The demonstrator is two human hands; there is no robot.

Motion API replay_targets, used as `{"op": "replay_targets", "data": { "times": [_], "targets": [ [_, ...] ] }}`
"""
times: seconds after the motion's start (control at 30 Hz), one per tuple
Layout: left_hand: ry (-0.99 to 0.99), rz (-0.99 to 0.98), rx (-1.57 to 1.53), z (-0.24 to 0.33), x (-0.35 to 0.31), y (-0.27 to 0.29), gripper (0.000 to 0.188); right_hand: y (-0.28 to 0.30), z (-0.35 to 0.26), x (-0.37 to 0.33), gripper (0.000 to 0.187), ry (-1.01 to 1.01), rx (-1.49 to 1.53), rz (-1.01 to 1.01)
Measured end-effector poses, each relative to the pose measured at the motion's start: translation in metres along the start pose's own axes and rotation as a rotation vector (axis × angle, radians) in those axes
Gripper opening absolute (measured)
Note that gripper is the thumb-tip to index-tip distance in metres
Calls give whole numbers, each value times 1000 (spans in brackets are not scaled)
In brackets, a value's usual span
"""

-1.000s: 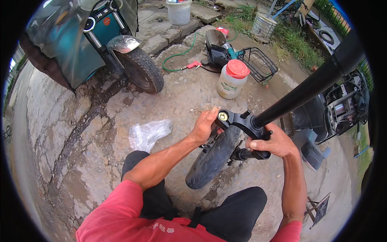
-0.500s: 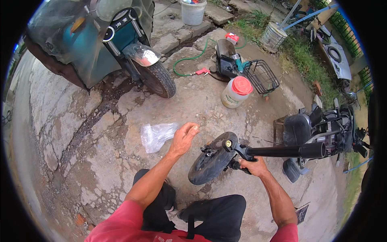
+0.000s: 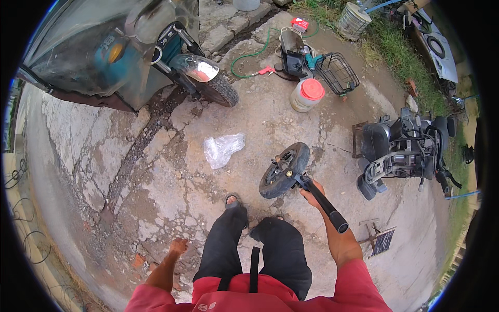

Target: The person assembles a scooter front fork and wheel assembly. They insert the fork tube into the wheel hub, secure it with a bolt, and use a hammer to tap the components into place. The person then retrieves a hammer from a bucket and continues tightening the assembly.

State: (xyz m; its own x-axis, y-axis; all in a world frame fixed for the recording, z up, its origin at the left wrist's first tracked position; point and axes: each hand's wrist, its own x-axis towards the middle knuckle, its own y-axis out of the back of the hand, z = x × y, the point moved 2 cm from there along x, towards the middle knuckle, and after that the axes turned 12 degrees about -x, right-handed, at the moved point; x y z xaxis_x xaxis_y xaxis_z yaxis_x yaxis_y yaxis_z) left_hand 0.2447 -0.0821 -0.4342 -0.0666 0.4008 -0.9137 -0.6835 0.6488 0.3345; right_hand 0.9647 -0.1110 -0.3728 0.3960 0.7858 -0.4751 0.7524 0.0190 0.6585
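The head camera (image 3: pixel 249 156), the left unit of a side-by-side fisheye pair, faces steeply downward from the wearer's head. The red shirt (image 3: pixel 353 281) occupies the near, lower edge. Coverage includes the left hand (image 3: pixel 178 246), the right hand (image 3: pixel 312 195), the wheel (image 3: pixel 298 165) near mid-frame and, farther off, the covered vehicle (image 3: pixel 130 49) and motorcycle (image 3: pixel 403 151).

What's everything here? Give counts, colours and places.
Wheel: one, black, centre
Fork: one, black, on wheel
Plastic wrap: one, clear, centre
Tub: one, whitish and red, beyond wheel
Hose: one, green, upper centre
Air gun: one, red, on hose
Basket: one, black, upper right
Power tool: one, teal, by basket
Box: one, red, top
Covered vehicle: one, teal, upper left
Motorbike: one, black, right
Buckets: two, pale, top
Left hand: one, bare, lower left
Right hand: one, bare, holding fork
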Motion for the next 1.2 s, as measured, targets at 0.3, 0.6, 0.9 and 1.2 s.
{"op": "replay_targets", "data": {
  "times": [0.3, 0.6, 0.9, 1.2],
  "targets": [
    [273, -97, -356, -1, -115, 13, 31, -1, -24, -6, 34, -14, -28, -30],
    [124, -109, -591, 144, -145, -25, 28, 0, -8, 3, 37, -142, 42, -108],
    [105, 9, -566, 196, -186, 4, 36, 7, -27, 50, 35, -125, 219, -36],
    [98, -57, -638, 276, -186, 2, 29, 84, -68, 28, 21, -558, 419, 39]
  ]
}}
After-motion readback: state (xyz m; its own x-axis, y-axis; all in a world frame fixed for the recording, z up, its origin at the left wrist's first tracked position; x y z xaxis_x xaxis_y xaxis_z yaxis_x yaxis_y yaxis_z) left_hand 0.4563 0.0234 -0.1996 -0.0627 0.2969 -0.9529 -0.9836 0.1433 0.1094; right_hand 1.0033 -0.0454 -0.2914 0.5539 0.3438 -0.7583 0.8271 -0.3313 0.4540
